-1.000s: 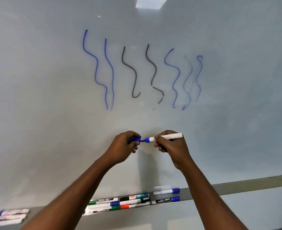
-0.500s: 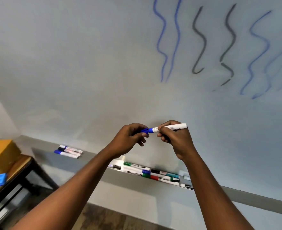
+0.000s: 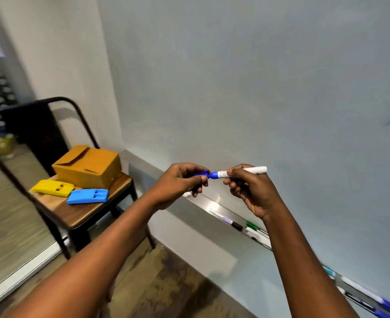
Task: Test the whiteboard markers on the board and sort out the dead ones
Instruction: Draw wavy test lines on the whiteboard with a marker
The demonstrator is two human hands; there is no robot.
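Right hand [image 3: 251, 189] fingers curled round marker [image 3: 257, 170] barrel, white end poking out past the knuckles. Left hand [image 3: 180, 182] pinches blue cap [image 3: 202, 173] at fingertips, cap meeting the marker's blue end between both hands; seated or not, cannot tell. Below the fingers, tray [image 3: 214, 206] with more markers [image 3: 256, 231]. Box [image 3: 87, 167] on chair [image 3: 79, 212], well left of left hand.

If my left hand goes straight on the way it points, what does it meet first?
Most likely the blue end of the marker, held by the right hand; the cap in the left hand is lined up close to it.
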